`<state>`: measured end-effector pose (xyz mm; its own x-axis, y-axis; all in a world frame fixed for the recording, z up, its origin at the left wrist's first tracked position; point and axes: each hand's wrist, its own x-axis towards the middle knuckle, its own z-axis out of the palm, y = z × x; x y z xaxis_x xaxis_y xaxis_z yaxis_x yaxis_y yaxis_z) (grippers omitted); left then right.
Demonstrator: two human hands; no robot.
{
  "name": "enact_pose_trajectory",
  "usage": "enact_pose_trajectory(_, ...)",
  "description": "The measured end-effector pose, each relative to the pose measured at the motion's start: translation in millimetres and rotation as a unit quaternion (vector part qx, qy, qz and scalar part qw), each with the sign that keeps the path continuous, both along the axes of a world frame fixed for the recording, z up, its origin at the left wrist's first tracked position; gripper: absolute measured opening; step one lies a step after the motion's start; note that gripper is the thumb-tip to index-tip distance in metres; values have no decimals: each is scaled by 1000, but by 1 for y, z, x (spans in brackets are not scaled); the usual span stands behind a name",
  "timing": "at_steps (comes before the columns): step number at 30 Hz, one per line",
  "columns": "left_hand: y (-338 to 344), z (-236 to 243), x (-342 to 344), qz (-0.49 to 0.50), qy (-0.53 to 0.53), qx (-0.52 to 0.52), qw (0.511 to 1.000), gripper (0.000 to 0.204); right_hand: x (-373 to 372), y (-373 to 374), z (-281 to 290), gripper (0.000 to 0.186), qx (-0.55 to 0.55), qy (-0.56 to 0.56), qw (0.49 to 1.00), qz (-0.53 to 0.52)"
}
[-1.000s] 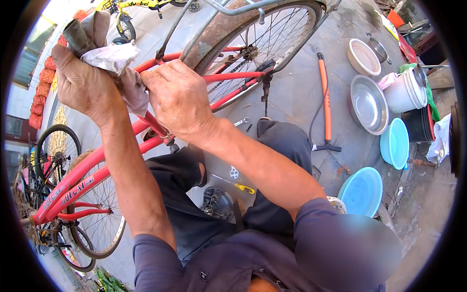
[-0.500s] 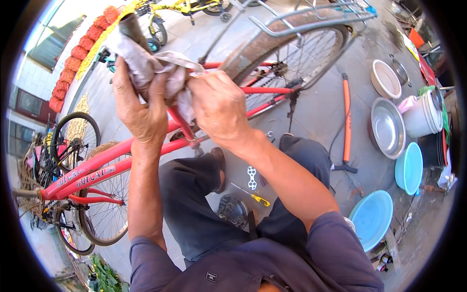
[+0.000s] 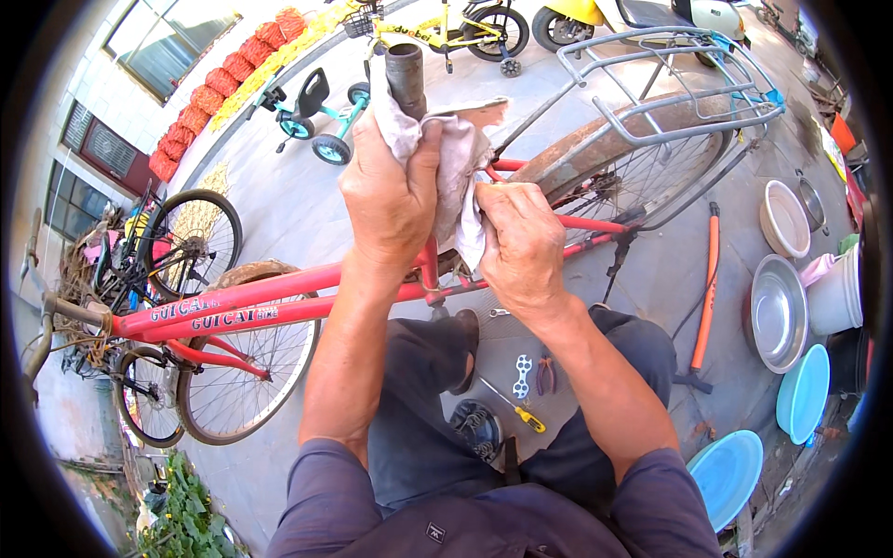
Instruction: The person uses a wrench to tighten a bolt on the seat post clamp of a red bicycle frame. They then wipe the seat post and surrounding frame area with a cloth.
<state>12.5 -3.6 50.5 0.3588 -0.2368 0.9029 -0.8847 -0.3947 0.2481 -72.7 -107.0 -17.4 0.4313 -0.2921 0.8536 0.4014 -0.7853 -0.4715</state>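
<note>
A red bicycle (image 3: 321, 282) without a visible saddle stands in front of me. From its frame a worn metal tube (image 3: 406, 76) sticks up, with its top end bare. A stained pale cloth (image 3: 456, 158) is bunched against the tube just below that end. My left hand (image 3: 389, 200) is closed on the cloth, thumb on the right side and fingers partly hidden on the left. Lower and to the right, my right hand (image 3: 526, 244) pinches the hanging part of the same cloth. The rusty rear mudguard (image 3: 595, 139) lies just beyond my right hand.
Between my feet lie a yellow-handled screwdriver (image 3: 528, 418), a flat multi-hole spanner (image 3: 523, 375) and pliers (image 3: 546, 375). An orange pump (image 3: 709, 288) is on the right, near several basins (image 3: 779, 312). A child's tricycle (image 3: 326, 126) and yellow bicycle (image 3: 446, 35) stand beyond.
The view has shifted, so the bicycle and hands appear farther right. My right hand has moved down and away from my left, drawing out the cloth's hanging part. Both still hold it.
</note>
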Motion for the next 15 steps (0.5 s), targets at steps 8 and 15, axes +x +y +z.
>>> enact_pose_trajectory(8,15,-8,26,-241,277,-158,917,21,-3,0,4,28,12,-9,1000,20)
enact_pose_trajectory(15,2,61,-2,-251,263,-103,926,47,2,-3,-2,25,0,-14,1000,12)
